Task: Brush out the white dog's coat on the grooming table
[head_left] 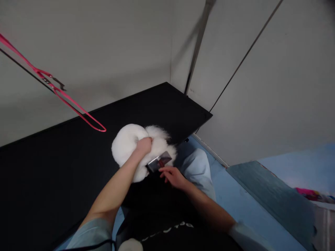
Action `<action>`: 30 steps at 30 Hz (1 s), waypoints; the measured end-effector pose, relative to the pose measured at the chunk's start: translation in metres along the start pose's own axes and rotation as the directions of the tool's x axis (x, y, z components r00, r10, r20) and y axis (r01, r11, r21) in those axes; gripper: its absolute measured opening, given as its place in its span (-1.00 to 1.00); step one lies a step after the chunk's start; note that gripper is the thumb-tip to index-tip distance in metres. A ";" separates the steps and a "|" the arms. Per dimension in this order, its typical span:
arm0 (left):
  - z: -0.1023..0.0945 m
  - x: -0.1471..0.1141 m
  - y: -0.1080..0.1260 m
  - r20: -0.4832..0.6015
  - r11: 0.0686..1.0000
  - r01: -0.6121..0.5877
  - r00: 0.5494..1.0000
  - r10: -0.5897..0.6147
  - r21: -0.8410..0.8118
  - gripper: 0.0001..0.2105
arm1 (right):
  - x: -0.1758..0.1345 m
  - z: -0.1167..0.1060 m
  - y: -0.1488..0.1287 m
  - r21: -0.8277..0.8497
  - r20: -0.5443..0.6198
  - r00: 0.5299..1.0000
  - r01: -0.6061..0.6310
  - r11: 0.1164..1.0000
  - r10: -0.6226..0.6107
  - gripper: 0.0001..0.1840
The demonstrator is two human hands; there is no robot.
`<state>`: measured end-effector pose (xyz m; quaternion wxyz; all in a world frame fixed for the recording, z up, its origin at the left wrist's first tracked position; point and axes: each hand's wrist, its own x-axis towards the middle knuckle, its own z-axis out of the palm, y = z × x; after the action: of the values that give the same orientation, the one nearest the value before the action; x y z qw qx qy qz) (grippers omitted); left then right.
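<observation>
A white, fluffy dog (127, 141) is at the near edge of the black table (86, 150); its face does not show. My left hand (144, 145) is closed on the fur at the middle of its body, with the fingers partly buried. In my right hand (172, 176) is a slicker brush (164, 158), its reddish handle pinched between thumb and fingertips while the other fingers hang loosely. The flat head of the brush lies against the longer, ruffled fur on the dog's right side in view. Its bristles cannot be made out.
A pink loop leash (78, 104) hangs over the table's left part. Behind stand grey walls (117, 42) and a slanting metal pole (197, 45). On the right are the blue floor (235, 195), a grey-green panel (272, 198) and a pink package (309, 194).
</observation>
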<state>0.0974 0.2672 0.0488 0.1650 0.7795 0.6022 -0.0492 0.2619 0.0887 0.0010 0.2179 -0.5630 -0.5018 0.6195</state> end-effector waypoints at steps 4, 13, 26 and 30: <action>0.033 -0.050 -0.002 -0.560 0.927 -0.204 0.828 -0.008 -0.315 -0.67 | 0.002 -0.005 0.001 0.023 0.054 0.978 -0.204 0.979 0.203 -0.58; 0.121 -0.093 0.007 0.154 -0.168 0.091 0.897 -0.413 -0.981 -0.62 | 0.010 -0.034 -0.018 0.176 0.115 0.988 -0.118 0.977 0.099 -0.70; 0.100 -0.060 0.031 0.367 -0.560 0.167 0.891 -0.267 -0.811 -0.82 | -0.041 -0.031 0.014 0.101 0.596 0.772 -0.344 0.933 0.220 -0.71; 0.099 -0.071 0.021 0.389 -0.546 0.251 0.909 -0.150 -0.799 -0.85 | 0.004 -0.027 -0.012 0.338 0.188 0.982 -0.048 0.940 -0.018 -0.75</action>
<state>0.1107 0.1655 -0.0202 0.7513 0.1011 0.4879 0.4327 0.2820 0.1071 0.0136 0.2590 -0.4594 -0.4008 0.7491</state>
